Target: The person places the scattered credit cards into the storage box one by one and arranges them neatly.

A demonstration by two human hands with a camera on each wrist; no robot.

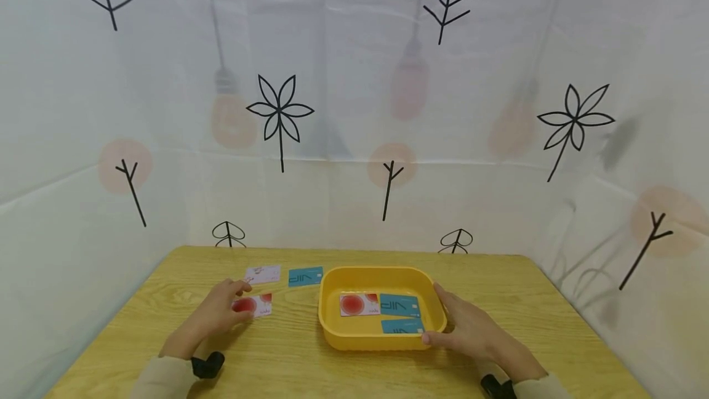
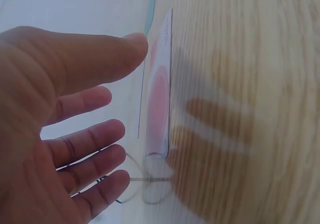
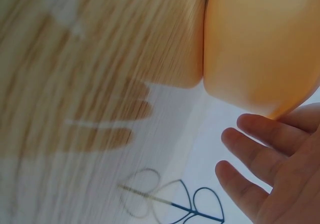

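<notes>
My left hand is over a white card with a red circle, which lies on the table. Thumb and fingers are apart; in the left wrist view that card stands out beyond the thumb tip, with nothing between the fingers. At the right end of a yellow plastic basin, my right hand rests its thumb by the front corner and its index finger along the side. Its other fingers extend loosely past the basin wall. Inside lie a red-circle card and two teal VIP cards.
Behind the left hand, a pale patterned card lies flat on the wood-grain table. Another teal VIP card is close to the basin's left back corner. A white printed curtain closes off the back and sides.
</notes>
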